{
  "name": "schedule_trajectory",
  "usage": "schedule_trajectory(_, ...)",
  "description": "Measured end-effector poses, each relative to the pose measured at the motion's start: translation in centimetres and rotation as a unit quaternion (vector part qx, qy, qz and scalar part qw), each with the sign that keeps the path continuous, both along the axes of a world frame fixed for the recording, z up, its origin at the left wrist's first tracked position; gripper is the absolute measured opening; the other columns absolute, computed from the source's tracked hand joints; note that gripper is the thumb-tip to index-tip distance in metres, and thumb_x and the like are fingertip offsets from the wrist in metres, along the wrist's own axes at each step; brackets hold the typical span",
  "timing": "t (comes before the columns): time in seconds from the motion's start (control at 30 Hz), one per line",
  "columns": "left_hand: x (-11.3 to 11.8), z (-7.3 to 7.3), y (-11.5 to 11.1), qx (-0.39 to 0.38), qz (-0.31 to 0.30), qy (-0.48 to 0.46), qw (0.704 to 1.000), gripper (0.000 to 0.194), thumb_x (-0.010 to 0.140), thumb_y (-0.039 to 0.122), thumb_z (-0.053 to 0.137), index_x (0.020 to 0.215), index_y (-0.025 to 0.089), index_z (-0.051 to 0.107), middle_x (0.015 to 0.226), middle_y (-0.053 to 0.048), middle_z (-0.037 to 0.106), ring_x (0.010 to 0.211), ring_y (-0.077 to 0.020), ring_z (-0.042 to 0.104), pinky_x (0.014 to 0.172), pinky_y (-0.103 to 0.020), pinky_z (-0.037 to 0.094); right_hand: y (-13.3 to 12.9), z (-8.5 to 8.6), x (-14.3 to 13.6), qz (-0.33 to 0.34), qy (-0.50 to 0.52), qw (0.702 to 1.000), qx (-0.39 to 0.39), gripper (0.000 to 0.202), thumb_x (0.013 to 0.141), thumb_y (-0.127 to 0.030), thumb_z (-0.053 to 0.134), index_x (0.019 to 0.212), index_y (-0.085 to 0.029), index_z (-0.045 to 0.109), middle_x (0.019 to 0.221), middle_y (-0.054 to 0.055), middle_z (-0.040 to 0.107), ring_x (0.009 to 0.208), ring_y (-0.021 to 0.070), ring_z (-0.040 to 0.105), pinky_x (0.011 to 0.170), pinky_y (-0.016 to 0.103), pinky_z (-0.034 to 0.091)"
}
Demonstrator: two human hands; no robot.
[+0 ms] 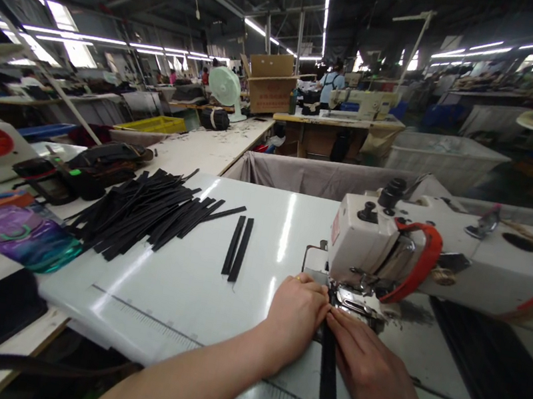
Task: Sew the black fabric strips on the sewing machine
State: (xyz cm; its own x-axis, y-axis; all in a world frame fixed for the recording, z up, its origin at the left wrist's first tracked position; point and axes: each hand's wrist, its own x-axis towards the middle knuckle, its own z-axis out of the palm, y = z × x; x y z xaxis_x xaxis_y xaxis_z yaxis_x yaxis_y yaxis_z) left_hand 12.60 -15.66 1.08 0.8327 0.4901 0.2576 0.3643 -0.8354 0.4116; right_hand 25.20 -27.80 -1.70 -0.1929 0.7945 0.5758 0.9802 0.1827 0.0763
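Note:
A long black fabric strip [329,388] runs from the needle area of the white sewing machine [366,235] down over the table's front edge. My left hand [297,319] is closed on the strip's left side, fingers bent close to the presser foot. From the right, my right hand [369,364] pinches the same strip, its fingertips meeting those of the left. The strip's far end is hidden by the fingers and machine head. Two black strips [237,249] lie side by side on the white table [178,307], left of the machine.
A loose heap of black strips [148,211] covers the table's left part. Beyond it sits a purple and teal bag [28,236]. Dark fabric [481,375] lies right of the machine. Farther off are a pale green fan [225,87], a cardboard box [270,85] and a person [333,83].

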Motion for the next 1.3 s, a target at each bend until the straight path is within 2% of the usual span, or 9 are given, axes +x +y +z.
schedule_trajectory(0.17, 0.2, -0.3, -0.1, 0.005, 0.007, 0.008, 1.0, 0.023, 0.096, 0.021, 0.051, 0.081, 0.016, 0.068, 0.087, -0.005, 0.069, 0.084, -0.0193, 0.057, 0.078, -0.032, 0.043, 0.0, 0.1, -0.1, -0.003, 0.007, 1.0, 0.0, 0.033, 0.095, -0.01, 0.035, 0.116, -0.009, 0.061, 0.114, 0.013, 0.067, 0.104, 0.0216, 0.064, 0.089, 0.034, 0.056)
schedule_trajectory(0.37, 0.1, -0.5, -0.1, 0.004, 0.0, -0.016, 1.0, 0.032, 0.099, 0.022, 0.045, 0.077, 0.017, 0.069, 0.083, -0.007, 0.068, 0.081, -0.0184, 0.057, 0.081, -0.032, 0.043, 0.3, 0.6, -0.1, 0.006, 0.034, 0.999, 0.008, 0.033, 0.095, -0.011, 0.036, 0.112, -0.011, 0.064, 0.109, 0.012, 0.069, 0.102, 0.0203, 0.065, 0.089, 0.033, 0.056)
schedule_trajectory(0.6, 0.4, -0.4, 0.1, 0.007, -0.002, 0.0, 1.0, 0.023, 0.094, 0.019, 0.054, 0.077, 0.016, 0.069, 0.086, -0.005, 0.07, 0.083, -0.0183, 0.059, 0.081, -0.031, 0.046, 0.3, 1.0, -0.2, 0.005, 0.029, 1.0, 0.006, 0.034, 0.097, -0.01, 0.034, 0.11, -0.009, 0.065, 0.107, 0.011, 0.069, 0.1, 0.0216, 0.066, 0.086, 0.035, 0.058)
schedule_trajectory(0.9, 0.4, -0.6, -0.3, 0.01, 0.021, -0.001, 1.0, 0.025, 0.095, 0.022, 0.053, 0.077, 0.016, 0.068, 0.088, -0.004, 0.07, 0.085, -0.0195, 0.059, 0.081, -0.033, 0.047, 0.1, 0.7, -0.3, -0.002, 0.056, 0.998, -0.009, 0.033, 0.094, -0.009, 0.038, 0.113, -0.011, 0.065, 0.11, 0.012, 0.069, 0.103, 0.021, 0.065, 0.089, 0.034, 0.057)
schedule_trajectory(1.13, 0.5, -0.7, -0.3, 0.009, 0.014, -0.018, 1.0, 0.028, 0.096, 0.02, 0.051, 0.073, 0.016, 0.067, 0.085, -0.005, 0.069, 0.08, -0.0184, 0.057, 0.08, -0.033, 0.046, 0.1, 0.9, -0.3, -0.01, 0.055, 0.998, -0.008, 0.033, 0.094, -0.008, 0.038, 0.111, -0.012, 0.065, 0.108, 0.01, 0.069, 0.101, 0.0203, 0.065, 0.087, 0.032, 0.057)
schedule_trajectory(1.3, 0.8, -0.9, 0.1, 0.013, 0.017, -0.032, 0.999, 0.028, 0.094, 0.018, 0.053, 0.07, 0.017, 0.067, 0.081, -0.005, 0.069, 0.079, -0.0189, 0.057, 0.08, -0.033, 0.047, 0.3, 1.0, -0.2, -0.024, 0.077, 0.997, -0.017, 0.032, 0.091, -0.007, 0.041, 0.111, -0.013, 0.065, 0.106, 0.009, 0.069, 0.101, 0.0219, 0.064, 0.086, 0.036, 0.057)
